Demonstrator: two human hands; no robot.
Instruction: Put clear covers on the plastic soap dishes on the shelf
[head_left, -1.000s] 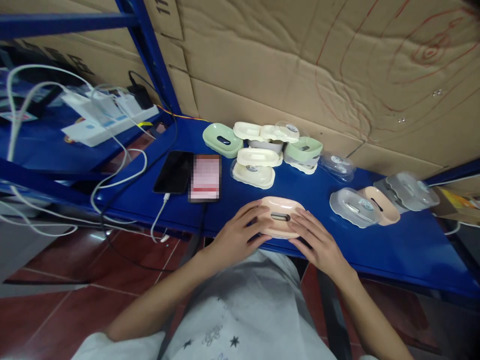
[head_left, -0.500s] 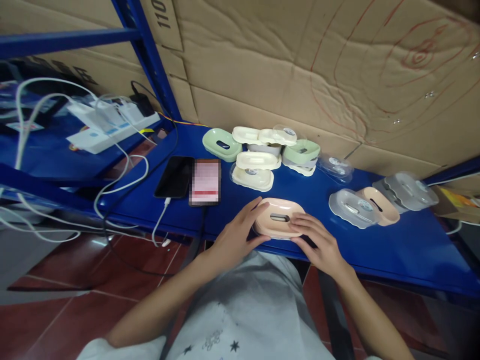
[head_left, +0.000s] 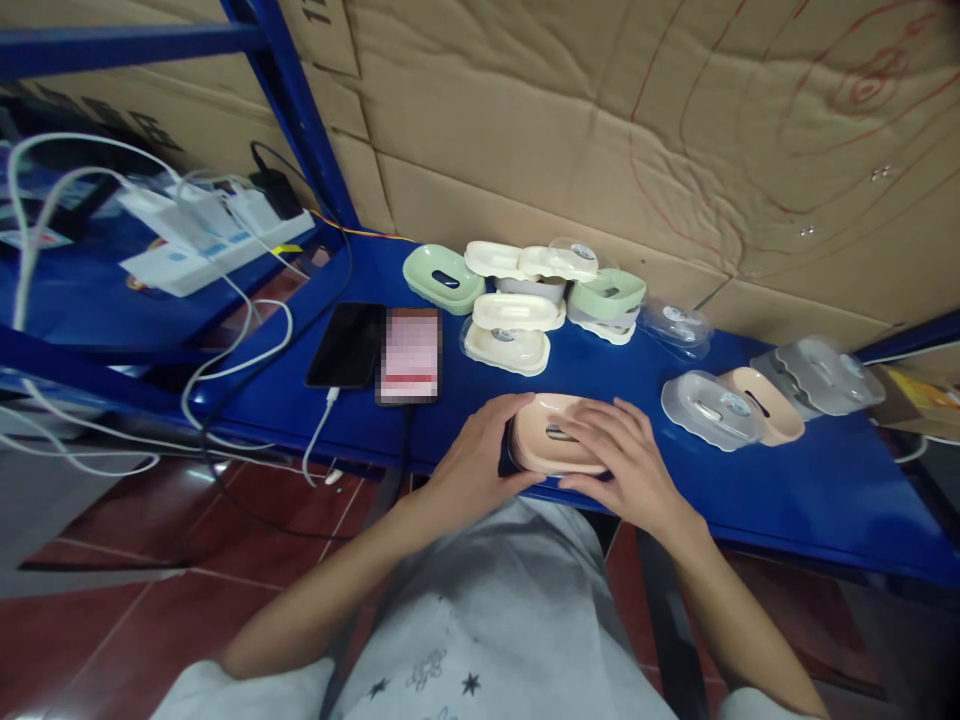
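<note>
You have a peach-pink oval plastic dish (head_left: 541,445) against a deep blue metal table (head_left: 750,500). You also see a pale green oval dish (head_left: 442,279) and a cream oval dish (head_left: 517,312). The translucent plastic lids (head_left: 701,408) look greyish, possibly clear. Red pen lines (head_left: 874,75) mark the brown cardboard wall (head_left: 525,130). Your white shirt (head_left: 495,620) has small dark stars (head_left: 470,684).

Odds and ends are lying along a blue table (head_left: 825,490) backed by cardboard sheets (head_left: 600,130).
A black phone (head_left: 349,345) and a blurred-screen phone (head_left: 409,355) are lying side by side at nine o'clock, with a white cable (head_left: 319,430) hanging from the black one. Green and cream soap dishes (head_left: 517,312) are crowding together at twelve o'clock, and grey and peach ones (head_left: 761,405) are sitting at three o'clock. A power strip (head_left: 217,245) is resting at ten o'clock.
</note>
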